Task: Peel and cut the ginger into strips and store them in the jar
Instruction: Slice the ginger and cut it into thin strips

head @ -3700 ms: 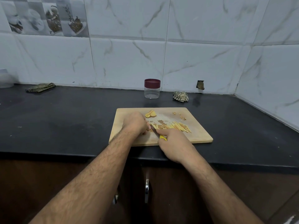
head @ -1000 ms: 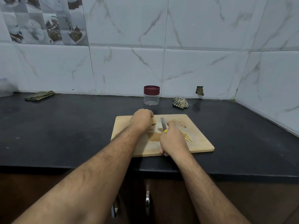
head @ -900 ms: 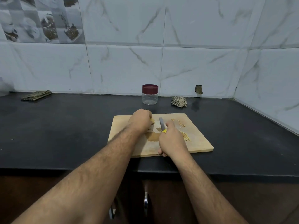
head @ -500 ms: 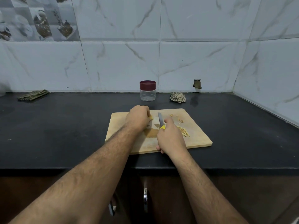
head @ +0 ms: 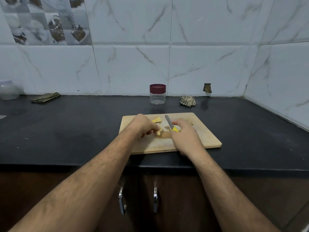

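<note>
A wooden cutting board [head: 205,139] lies on the black counter in front of me. My left hand [head: 142,125] pinches a small peeled ginger piece [head: 159,130] just above the board's middle. My right hand [head: 185,136] grips a yellow-handled knife [head: 169,124], its blade pointing away toward the wall. Another peeled ginger chunk [head: 156,120] rests at the board's far edge. A few small scraps [head: 190,123] lie at the far right of the board. The cut strips are hidden under my right hand. A clear jar with a maroon lid [head: 157,94] stands shut behind the board by the wall.
A crumpled cloth [head: 187,100] lies right of the jar, and a folded cloth [head: 45,97] sits far left by the wall. A pale container [head: 8,89] stands at the left edge. The tiled wall closes in on the right. Cabinet handles [head: 122,200] sit below the counter edge.
My left hand has pulled back from the far ginger chunk, uncovering it, and now holds a small piece nearer me. The knife stays pointed away.
</note>
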The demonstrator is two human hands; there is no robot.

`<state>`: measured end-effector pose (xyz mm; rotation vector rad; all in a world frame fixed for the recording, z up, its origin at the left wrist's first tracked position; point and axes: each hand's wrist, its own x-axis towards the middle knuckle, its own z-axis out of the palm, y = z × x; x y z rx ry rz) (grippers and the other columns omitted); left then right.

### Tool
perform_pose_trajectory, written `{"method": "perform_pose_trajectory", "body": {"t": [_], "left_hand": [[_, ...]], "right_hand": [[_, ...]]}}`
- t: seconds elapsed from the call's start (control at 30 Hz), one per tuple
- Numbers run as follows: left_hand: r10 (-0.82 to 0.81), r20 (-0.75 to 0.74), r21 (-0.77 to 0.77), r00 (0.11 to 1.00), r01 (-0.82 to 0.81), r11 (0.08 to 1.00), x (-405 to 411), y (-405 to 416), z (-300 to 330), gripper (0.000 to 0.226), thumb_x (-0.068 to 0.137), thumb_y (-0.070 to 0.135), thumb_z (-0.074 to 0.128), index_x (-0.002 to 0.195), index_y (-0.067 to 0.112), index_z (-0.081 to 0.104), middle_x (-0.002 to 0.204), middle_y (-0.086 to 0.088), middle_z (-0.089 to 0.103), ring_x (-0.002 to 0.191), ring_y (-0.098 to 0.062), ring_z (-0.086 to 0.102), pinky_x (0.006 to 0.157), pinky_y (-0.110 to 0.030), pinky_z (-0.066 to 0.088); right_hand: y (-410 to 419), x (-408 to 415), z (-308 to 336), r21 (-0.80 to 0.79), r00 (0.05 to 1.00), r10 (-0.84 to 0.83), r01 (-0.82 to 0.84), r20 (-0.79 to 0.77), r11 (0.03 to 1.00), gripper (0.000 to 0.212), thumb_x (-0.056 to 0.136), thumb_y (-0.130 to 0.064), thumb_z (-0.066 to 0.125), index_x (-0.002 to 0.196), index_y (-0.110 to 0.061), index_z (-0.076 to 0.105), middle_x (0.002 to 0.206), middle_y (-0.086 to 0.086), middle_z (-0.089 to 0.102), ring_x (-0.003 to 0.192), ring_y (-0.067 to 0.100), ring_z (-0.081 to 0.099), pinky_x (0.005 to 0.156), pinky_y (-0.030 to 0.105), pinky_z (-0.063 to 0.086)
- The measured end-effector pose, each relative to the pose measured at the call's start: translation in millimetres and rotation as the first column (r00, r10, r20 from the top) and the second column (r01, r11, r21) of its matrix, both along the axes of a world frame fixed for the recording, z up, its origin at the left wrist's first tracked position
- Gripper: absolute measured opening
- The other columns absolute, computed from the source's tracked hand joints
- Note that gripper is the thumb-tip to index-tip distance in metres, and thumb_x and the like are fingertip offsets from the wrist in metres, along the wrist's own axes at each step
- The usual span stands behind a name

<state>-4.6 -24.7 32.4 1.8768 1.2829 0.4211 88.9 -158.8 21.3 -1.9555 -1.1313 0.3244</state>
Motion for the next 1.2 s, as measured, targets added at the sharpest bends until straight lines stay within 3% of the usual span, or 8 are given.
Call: {"method": "perform_pose_trajectory", "body": {"t": [0.13,0.27,0.37,0.47,0.6,0.97,1.1,1.2], "left_hand": [[-0.047,-0.05,-0.017,0.998,0.046,0.999,-2.6,-8.4,-2.2,0.029,0.087,0.029,0.072,0.061,0.016,0.067,0.054,0.003,0.054,0.045,-0.011,0.032,0.048,-0.024,0.027],[-0.114,-0.131,0.022,0.985,0.118,0.993,-7.9,-17.9,-0.5,0.034,0.091,0.035,0.067,0.062,0.017,0.07,0.049,0.007,0.056,0.045,-0.009,0.036,0.049,-0.025,0.03],[-0.085,-0.172,0.154,0.981,0.112,0.982,-12.0,-14.5,-5.5,0.036,0.092,0.037,0.065,0.062,0.018,0.069,0.059,0.007,0.065,0.05,-0.01,0.047,0.056,-0.026,0.041],[-0.087,-0.076,0.274,0.993,0.105,0.956,-15.2,-6.1,-12.6,0.016,0.088,0.024,0.07,0.073,0.021,0.071,0.078,0.007,0.071,0.072,-0.013,0.062,0.077,-0.032,0.056],[-0.156,-0.141,0.243,0.978,0.187,0.952,-17.5,-5.6,-16.7,0.013,0.078,0.023,0.079,0.089,0.029,0.075,0.102,0.005,0.07,0.099,-0.015,0.062,0.093,-0.034,0.051],[-0.136,-0.161,0.312,0.978,0.181,0.932,-13.6,-9.5,-19.9,0.024,0.075,0.037,0.083,0.098,0.03,0.077,0.105,0.006,0.07,0.102,-0.013,0.061,0.089,-0.031,0.05],[-0.145,-0.166,0.348,0.975,0.196,0.917,-16.4,-11.3,-21.0,0.03,0.078,0.037,0.081,0.107,0.031,0.075,0.111,0.002,0.067,0.106,-0.015,0.06,0.094,-0.033,0.049],[-0.18,-0.168,0.358,0.969,0.23,0.905,-18.7,-13.0,-20.7,0.036,0.079,0.037,0.08,0.114,0.029,0.072,0.097,0.006,0.063,0.102,-0.013,0.061,0.093,-0.031,0.048]], "right_hand": [[-13.8,-4.0,3.6,-0.178,0.982,0.04,-0.006,0.185,0.984,0.046,0.089,-0.01,0.045,0.132,-0.024,0.055,0.122,0.002,0.062,0.109,0.027,0.057,0.081,0.033,0.045],[-20.4,-10.8,4.1,-0.328,0.958,0.05,0.047,0.282,0.944,0.028,0.086,-0.01,0.042,0.109,-0.016,0.058,0.093,0.004,0.063,0.082,0.03,0.066,0.068,0.033,0.051],[-24.8,-13.8,3.8,-0.376,0.953,0.06,0.059,0.297,0.925,0.034,0.083,-0.006,0.046,0.113,-0.018,0.058,0.087,0.002,0.063,0.076,0.027,0.067,0.066,0.034,0.055],[-30.0,-17.8,4.4,-0.373,0.951,0.082,0.037,0.299,0.927,0.059,0.082,-0.001,0.046,0.137,-0.025,0.049,0.095,0.001,0.061,0.081,0.026,0.067,0.066,0.036,0.056],[-34.8,-25.1,4.9,-0.357,0.947,0.115,0.0,0.3,0.934,0.073,0.084,-0.001,0.045,0.149,-0.034,0.035,0.114,0.004,0.062,0.091,0.027,0.067,0.075,0.041,0.059],[-29.5,-30.2,2.7,-0.35,0.932,0.121,0.007,0.341,0.937,0.064,0.092,-0.011,0.045,0.15,-0.034,0.034,0.131,0.003,0.058,0.115,0.025,0.055,0.086,0.036,0.049],[-28.9,-28.6,2.3,-0.341,0.93,0.115,0.012,0.349,0.94,0.058,0.093,-0.011,0.045,0.147,-0.029,0.04,0.122,0.004,0.061,0.109,0.024,0.056,0.082,0.035,0.049],[-27.6,-28.0,2.3,-0.342,0.93,0.107,0.022,0.351,0.939,0.054,0.093,-0.011,0.045,0.145,-0.026,0.042,0.122,0.004,0.061,0.109,0.025,0.056,0.082,0.035,0.048]]}}
